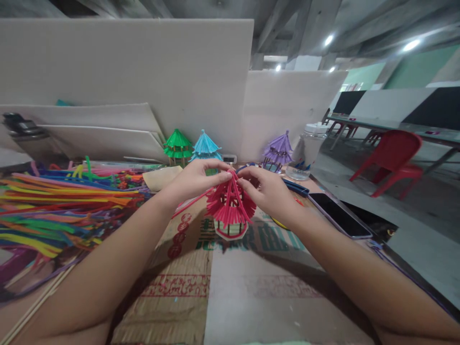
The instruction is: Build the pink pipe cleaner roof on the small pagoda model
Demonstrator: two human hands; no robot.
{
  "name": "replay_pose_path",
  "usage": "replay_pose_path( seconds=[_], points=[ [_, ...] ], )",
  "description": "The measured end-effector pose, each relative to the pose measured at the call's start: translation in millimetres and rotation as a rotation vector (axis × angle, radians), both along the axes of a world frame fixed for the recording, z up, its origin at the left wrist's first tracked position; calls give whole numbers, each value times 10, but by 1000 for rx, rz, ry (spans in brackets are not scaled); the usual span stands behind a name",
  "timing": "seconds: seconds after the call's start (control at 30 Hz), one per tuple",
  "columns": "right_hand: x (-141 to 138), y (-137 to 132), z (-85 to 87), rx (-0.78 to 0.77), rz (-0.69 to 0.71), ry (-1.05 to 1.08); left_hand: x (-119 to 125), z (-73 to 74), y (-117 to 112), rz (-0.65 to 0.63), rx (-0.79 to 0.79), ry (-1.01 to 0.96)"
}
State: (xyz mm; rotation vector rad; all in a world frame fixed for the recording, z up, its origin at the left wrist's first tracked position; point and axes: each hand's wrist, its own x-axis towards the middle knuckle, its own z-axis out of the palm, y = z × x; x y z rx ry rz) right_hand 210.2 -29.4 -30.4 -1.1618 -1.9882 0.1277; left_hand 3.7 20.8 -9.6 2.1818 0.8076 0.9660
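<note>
A small red pavilion model [230, 211] with a roof of pipe-cleaner strips, thin posts and a pale base stands in front of me. My left hand [201, 178] pinches the peak of its roof from the left, thumb and fingers together. From the right, my right hand [264, 189] closes its thumb and fingers on the red strips just below the peak. Its far fingers are partly hidden. Behind stand a green pavilion model [178, 143], a light blue pavilion model [204, 146] and a purple pavilion model [278, 149].
Many coloured pipe cleaners [64, 201] are heaped at the left. On the right lie a phone [339, 215] and dark-blue-handled pliers [296, 187], near a clear jar [307, 148]. Cardboard [172, 287] covers the tabletop. White boards [125, 72] rise behind. A red chair [391, 155] stands farther right.
</note>
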Motion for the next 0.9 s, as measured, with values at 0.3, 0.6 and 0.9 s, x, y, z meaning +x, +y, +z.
replay_pose_path(
  seconds=[0.3,0.6,0.9],
  points=[
    [-1,-12,4,-18,-13,-10,22,-13,-31,1,-39,-54],
    [12,-21,18,-12,-20,-15,-31,-67,107,-19,-7,-30],
    [21,-6,15,-24,-24,-17,-3,-46,39,-5,-24,-45]
  ],
)
